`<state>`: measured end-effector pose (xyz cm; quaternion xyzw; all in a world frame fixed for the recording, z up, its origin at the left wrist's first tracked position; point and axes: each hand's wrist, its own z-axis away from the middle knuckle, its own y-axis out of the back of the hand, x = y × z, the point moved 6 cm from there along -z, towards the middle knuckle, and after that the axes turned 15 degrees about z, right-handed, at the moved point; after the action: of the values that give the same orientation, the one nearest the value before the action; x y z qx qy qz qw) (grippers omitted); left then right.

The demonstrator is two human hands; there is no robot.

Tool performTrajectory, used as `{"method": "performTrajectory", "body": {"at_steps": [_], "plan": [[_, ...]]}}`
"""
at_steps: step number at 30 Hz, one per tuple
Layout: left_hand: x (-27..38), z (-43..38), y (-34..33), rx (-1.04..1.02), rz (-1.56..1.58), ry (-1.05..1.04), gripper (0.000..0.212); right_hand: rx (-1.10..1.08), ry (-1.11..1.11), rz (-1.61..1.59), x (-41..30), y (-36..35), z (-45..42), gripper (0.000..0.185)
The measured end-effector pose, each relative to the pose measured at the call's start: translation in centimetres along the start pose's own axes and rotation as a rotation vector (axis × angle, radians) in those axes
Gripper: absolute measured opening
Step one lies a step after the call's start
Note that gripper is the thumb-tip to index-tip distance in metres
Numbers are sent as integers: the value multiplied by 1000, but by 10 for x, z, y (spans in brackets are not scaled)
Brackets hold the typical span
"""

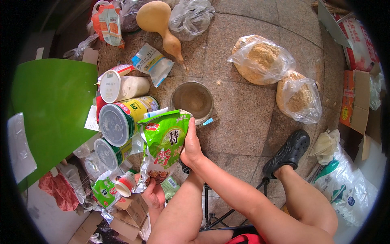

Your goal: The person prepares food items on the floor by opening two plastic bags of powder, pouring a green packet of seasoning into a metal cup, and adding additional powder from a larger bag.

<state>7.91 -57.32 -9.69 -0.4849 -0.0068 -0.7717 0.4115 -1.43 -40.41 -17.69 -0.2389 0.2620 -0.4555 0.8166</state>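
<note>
I hold a large green and silver foil pouch (167, 143) bearing printed writing, tilted with its upper end by the bowl. My right hand (192, 146) grips its upper right side. Under the lower end is my left hand (154, 195), its thumb over the foil. The pouch's top right corner overlaps the near rim of a round metal bowl (195, 97). A thin layer of something brownish seems to cover the bowl's bottom. Beneath the bowl shows part of a flat device with a bluish panel (208, 122), perhaps a scale.
Left of the pouch lie a white-lidded tub (111, 86), a yellow-green can (114, 125) and a smaller can (106, 154). Beyond are a white-blue packet (154, 64) and a gourd (154, 16). Two clear bags of tan crumbly material (262, 59) sit right, past my black clog (288, 154).
</note>
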Motion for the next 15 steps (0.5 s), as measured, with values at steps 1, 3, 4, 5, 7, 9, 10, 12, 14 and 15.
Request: {"method": "performTrajectory", "body": {"at_steps": [1, 3, 4, 5, 7, 9, 10, 12, 14, 15], "plan": [[0, 0, 0, 1, 5, 0, 37, -6, 5, 4, 0, 0, 0, 61], [-1, 0, 1, -6, 10, 1, 37, -15, 20, -7, 1, 1, -3, 61], [-1, -1, 1, -9, 13, 2, 38, -18, 31, -22, 2, 2, -4, 61], [-1, -1, 2, 2, 14, 0, 38, -20, 42, -37, 2, 2, -6, 60], [-1, 0, 4, 25, 15, -6, 38, -30, 45, -12, 2, 3, -6, 59], [0, 1, 3, -1, -40, -20, 39, -25, 31, -14, 3, 4, -6, 59], [1, 2, 1, -14, -67, -27, 39, -15, 16, -29, 3, 6, -6, 58], [1, 3, 0, -15, -61, -22, 40, -12, 18, -61, 2, 5, -6, 59], [1, 3, -2, -10, -59, -20, 40, -23, 52, -94, -1, 3, -6, 59], [1, 2, -4, -4, -61, -19, 40, -22, 50, -81, -1, 3, -6, 59]]}}
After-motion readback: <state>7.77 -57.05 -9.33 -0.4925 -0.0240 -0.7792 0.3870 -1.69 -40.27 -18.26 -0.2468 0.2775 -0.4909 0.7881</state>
